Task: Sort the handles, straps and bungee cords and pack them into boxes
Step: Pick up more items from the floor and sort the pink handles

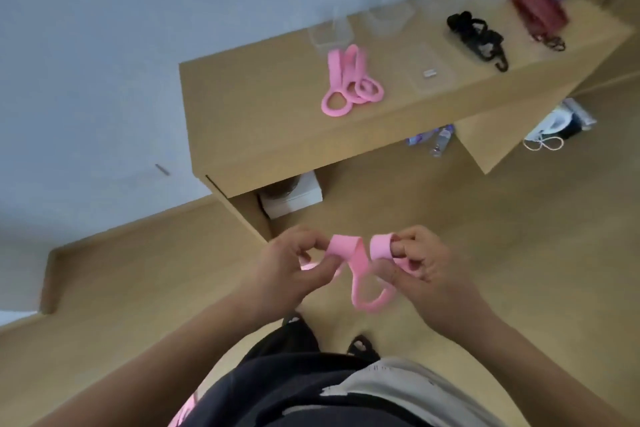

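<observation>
Hands (294, 270) on crosswise pink strap (359, 269)

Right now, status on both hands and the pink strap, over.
Left hand and right hand pinch pink flat strap, loop hanging. Pink ring-ended handles lie on tan wooden desk. Nothing blocking.

- left hand (294, 269): raised before the torso, fingers curled, thumb and forefinger pinching one end of a pink strap (358, 274)
- right hand (424, 272): level with the left, fingers curled, pinching the other folded end
- left forearm (194, 333), right forearm (495, 333): bare, angled inward
</observation>
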Available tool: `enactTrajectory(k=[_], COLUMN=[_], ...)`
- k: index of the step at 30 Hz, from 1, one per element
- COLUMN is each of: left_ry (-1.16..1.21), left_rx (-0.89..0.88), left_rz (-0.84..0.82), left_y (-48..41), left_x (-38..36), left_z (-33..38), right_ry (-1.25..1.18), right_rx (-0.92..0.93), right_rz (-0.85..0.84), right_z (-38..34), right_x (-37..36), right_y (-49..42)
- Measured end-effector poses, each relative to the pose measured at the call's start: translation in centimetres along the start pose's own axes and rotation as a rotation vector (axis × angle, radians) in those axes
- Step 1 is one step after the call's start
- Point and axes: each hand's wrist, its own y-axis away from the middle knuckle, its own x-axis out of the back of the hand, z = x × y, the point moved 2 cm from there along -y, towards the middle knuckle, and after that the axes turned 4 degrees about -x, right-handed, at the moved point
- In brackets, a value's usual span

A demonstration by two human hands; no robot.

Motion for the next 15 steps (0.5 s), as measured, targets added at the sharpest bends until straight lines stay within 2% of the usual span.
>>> enactTrajectory(k=[3, 7, 10, 15], left_ry=[0.043, 0.350, 0.406, 0.490], left_rx=[-0.035, -0.025, -0.074, -0.101], left_rz=[-0.087, -0.176, -0.220, -0.353], left_y=[-4.2, -10.3, -14.9, -22.4], left_x=[-1.4, -2.8, -3.7, -5.4], left_z=[0.9, 2.4, 3.7, 5.6], right_ry=[0.020, -0.193, -0.360, -0.318], right_rx=[-0.033, -0.085, -0.066, -0.072], right_rz=[0.179, 0.228, 0.311, 0.470], right_z=[1.4, 1.6, 1.5, 2.1], right_x=[2.9, 6.1, 8.5, 13.1], right_y=[-0.9, -3.4, -5.7, -9.2])
